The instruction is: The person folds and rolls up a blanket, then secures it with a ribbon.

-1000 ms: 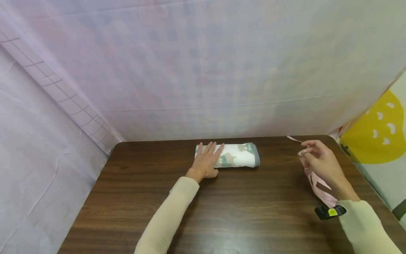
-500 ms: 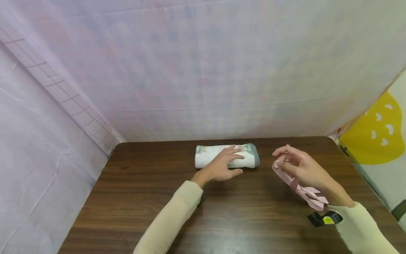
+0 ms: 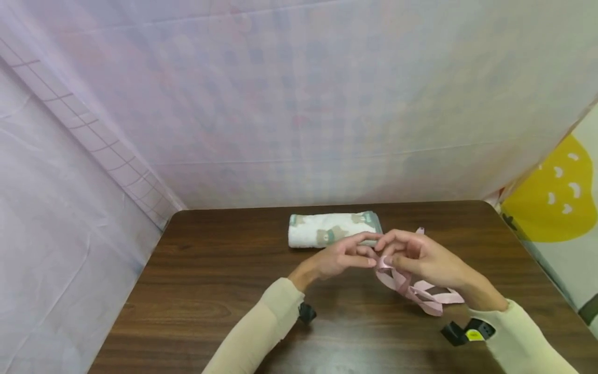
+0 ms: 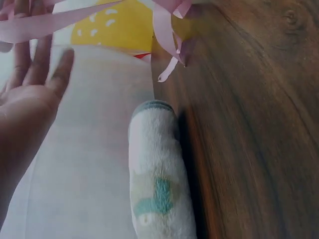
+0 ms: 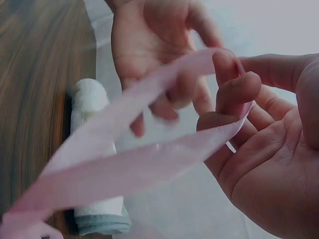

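My right hand (image 3: 432,262) pinches a loop of pink ribbon (image 5: 114,181) between thumb and fingers, while loose ends trail below it in the head view. Close beside it is my left hand (image 3: 336,258), its fingers extended at the ribbon loop. In the left wrist view a strip of the ribbon crosses in front of the left fingers (image 4: 40,69). Behind both hands lies a rolled towel (image 3: 322,229), white with a bear-like print and a grey-green edge; the hands overlap its right front corner in the head view.
The dark wooden table (image 3: 196,291) reaches back to a pale hanging cloth (image 3: 289,114). Another white sheet (image 3: 51,234) hangs along the left side. At the right is a yellow printed shape (image 3: 556,202). Both wrists carry black straps.
My left hand has lifted off the towel and moved right toward the ribbon. My right hand has brought the ribbon leftward, so the two hands now meet. The towel stays in place.
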`<control>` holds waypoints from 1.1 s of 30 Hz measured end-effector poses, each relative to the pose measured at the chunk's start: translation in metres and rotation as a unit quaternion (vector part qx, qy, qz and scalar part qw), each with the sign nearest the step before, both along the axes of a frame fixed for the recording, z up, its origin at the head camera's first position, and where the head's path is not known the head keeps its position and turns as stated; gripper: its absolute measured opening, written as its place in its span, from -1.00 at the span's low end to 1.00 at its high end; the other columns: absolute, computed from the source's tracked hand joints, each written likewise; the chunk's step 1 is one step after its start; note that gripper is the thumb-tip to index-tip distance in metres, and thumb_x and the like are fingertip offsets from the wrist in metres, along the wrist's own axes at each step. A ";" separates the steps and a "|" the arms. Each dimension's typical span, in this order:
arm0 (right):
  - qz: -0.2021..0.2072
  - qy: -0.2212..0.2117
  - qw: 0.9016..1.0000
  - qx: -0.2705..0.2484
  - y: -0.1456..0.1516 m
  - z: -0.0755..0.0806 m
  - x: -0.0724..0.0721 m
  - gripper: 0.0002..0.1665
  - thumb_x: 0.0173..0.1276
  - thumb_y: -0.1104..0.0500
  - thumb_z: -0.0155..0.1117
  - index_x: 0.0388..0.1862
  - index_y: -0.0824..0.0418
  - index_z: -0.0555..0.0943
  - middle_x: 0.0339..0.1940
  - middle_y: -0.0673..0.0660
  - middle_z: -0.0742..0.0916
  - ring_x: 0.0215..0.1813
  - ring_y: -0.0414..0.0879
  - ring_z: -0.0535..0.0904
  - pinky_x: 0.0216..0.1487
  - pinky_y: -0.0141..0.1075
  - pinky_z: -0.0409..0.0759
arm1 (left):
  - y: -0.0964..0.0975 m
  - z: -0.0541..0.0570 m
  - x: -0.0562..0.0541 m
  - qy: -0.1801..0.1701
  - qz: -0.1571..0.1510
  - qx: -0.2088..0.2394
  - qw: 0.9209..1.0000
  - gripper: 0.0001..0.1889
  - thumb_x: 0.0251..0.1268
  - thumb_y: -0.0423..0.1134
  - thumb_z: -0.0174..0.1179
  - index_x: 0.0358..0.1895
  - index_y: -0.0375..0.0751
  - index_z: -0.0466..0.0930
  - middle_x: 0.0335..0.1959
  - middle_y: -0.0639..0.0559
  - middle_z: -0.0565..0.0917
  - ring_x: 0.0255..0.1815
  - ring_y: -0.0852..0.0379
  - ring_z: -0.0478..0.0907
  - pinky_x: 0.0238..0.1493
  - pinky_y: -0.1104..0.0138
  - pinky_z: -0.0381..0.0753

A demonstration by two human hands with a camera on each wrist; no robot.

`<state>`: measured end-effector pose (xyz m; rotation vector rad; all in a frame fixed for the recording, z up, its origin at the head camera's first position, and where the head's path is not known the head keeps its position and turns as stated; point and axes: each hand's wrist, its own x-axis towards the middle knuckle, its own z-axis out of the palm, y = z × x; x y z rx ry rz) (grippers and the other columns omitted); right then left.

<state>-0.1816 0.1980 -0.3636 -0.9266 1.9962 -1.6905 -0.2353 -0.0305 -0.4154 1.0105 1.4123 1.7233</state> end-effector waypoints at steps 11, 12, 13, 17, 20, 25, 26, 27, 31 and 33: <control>-0.014 0.022 1.000 0.014 0.018 0.005 0.004 -0.69 0.43 0.50 0.05 0.09 0.29 0.44 -0.42 0.07 0.69 -0.57 -0.12 0.49 -0.62 -0.25 0.51 | -0.040 0.009 0.001 -0.007 -0.008 0.042 0.999 -0.48 0.38 -0.53 0.00 0.38 -0.56 0.16 -0.46 0.03 0.57 -0.56 0.18 0.53 -0.34 0.31 0.61; -0.011 0.025 1.000 0.013 0.021 0.005 0.004 -0.68 0.42 0.52 0.05 0.09 0.28 0.44 -0.43 0.08 0.69 -0.58 -0.08 0.47 -0.62 -0.24 0.50 | -0.045 0.010 0.001 -0.007 -0.010 0.046 0.999 -0.49 0.38 -0.52 0.00 0.36 -0.58 0.16 -0.47 0.05 0.57 -0.57 0.19 0.51 -0.38 0.35 0.58; -0.003 0.025 1.000 0.008 0.023 0.005 0.004 -0.66 0.41 0.54 0.03 0.09 0.30 0.43 -0.43 0.08 0.68 -0.58 -0.05 0.46 -0.62 -0.23 0.50 | -0.050 0.011 0.000 -0.009 -0.013 0.049 0.999 -0.49 0.39 -0.51 0.01 0.35 -0.61 0.15 -0.47 0.06 0.56 -0.58 0.21 0.49 -0.41 0.37 0.56; 0.021 0.016 1.000 -0.001 0.033 0.005 0.004 -0.63 0.40 0.58 -0.01 0.11 0.34 0.41 -0.41 0.09 0.68 -0.56 0.06 0.42 -0.60 -0.25 0.53 | -0.069 0.013 0.001 -0.017 -0.019 0.055 0.998 -0.50 0.40 -0.46 0.06 0.29 -0.67 0.17 -0.53 0.08 0.51 -0.56 0.23 0.44 -0.49 0.41 0.49; 0.038 0.017 0.999 -0.017 0.040 0.005 0.003 -0.60 0.38 0.62 -0.06 0.14 0.38 0.39 -0.37 0.09 0.67 -0.53 0.11 0.39 -0.61 -0.24 0.51 | -0.083 0.013 0.001 -0.023 -0.020 0.057 0.998 -0.58 0.40 -0.43 0.11 0.22 -0.59 0.28 -0.58 0.12 0.43 -0.58 0.24 0.38 -0.54 0.45 0.39; 0.067 0.035 0.995 -0.060 0.055 0.005 -0.001 -0.49 0.32 0.71 -0.15 0.19 0.43 0.37 -0.34 0.12 0.66 -0.54 0.06 0.36 -0.66 -0.15 0.44 | -0.108 0.017 0.000 -0.026 -0.026 0.065 0.997 -0.68 0.41 -0.40 0.13 0.18 -0.21 0.44 -0.61 0.19 0.32 -0.65 0.30 0.26 -0.61 0.47 0.24; 0.070 0.037 0.995 -0.064 0.059 0.005 -0.001 -0.47 0.31 0.72 -0.17 0.20 0.44 0.36 -0.34 0.12 0.65 -0.54 0.06 0.35 -0.66 -0.15 0.45 | -0.114 0.018 -0.001 -0.022 -0.029 0.067 0.997 -0.67 0.41 -0.40 0.13 0.19 -0.17 0.44 -0.61 0.19 0.31 -0.67 0.30 0.22 -0.63 0.45 0.19; 0.070 0.035 0.995 -0.064 0.062 0.005 -0.001 -0.46 0.31 0.73 -0.18 0.20 0.43 0.36 -0.34 0.12 0.65 -0.55 0.06 0.35 -0.66 -0.16 0.45 | -0.120 0.020 -0.001 -0.013 -0.029 0.066 0.997 -0.66 0.42 -0.39 0.13 0.20 -0.14 0.45 -0.61 0.19 0.31 -0.69 0.31 0.20 -0.66 0.44 0.17; 0.067 0.037 0.996 -0.056 0.079 0.002 -0.002 -0.44 0.30 0.74 -0.21 0.21 0.42 0.35 -0.35 0.12 0.65 -0.55 0.06 0.33 -0.67 -0.15 0.40 | -0.145 0.025 -0.004 0.028 -0.019 0.060 0.998 -0.64 0.45 -0.36 0.10 0.25 -0.07 0.44 -0.61 0.16 0.29 -0.73 0.25 0.12 -0.73 0.35 0.07; 0.069 0.036 0.995 -0.056 0.089 0.001 -0.002 -0.43 0.30 0.75 -0.25 0.22 0.43 0.34 -0.33 0.12 0.65 -0.55 0.06 0.32 -0.66 -0.13 0.36 | -0.158 0.026 -0.006 0.042 -0.005 0.056 0.998 -0.64 0.45 -0.36 0.10 0.26 -0.06 0.45 -0.61 0.14 0.28 -0.74 0.21 0.09 -0.75 0.32 0.03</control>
